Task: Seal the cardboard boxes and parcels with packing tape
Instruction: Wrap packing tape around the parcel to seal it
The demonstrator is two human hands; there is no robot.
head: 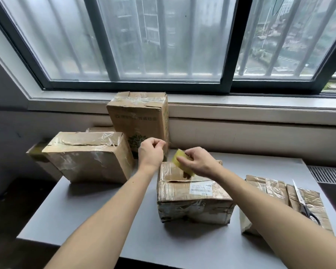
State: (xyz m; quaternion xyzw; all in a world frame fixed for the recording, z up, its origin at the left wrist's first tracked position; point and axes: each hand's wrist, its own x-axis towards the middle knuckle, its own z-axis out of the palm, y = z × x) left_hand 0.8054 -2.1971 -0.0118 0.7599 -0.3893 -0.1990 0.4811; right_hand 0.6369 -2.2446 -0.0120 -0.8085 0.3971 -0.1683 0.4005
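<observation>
A worn cardboard box (192, 199) with a white label sits in the middle of the grey table (105, 210). Above its far edge my right hand (198, 162) grips a yellowish roll of packing tape (179, 159). My left hand (151, 150) hovers just left of the roll with thumb and fingers pinched together, apparently on the clear tape's end, which I cannot make out. A flat taped box (89, 156) lies at the left. A tall taped box (140, 117) stands upright against the wall behind it.
Scissors (303, 202) lie on a crumpled taped parcel (279, 197) at the right of the table. A window sill and window run behind. A floor vent (328, 174) is at the far right. Dark floor shows to the left.
</observation>
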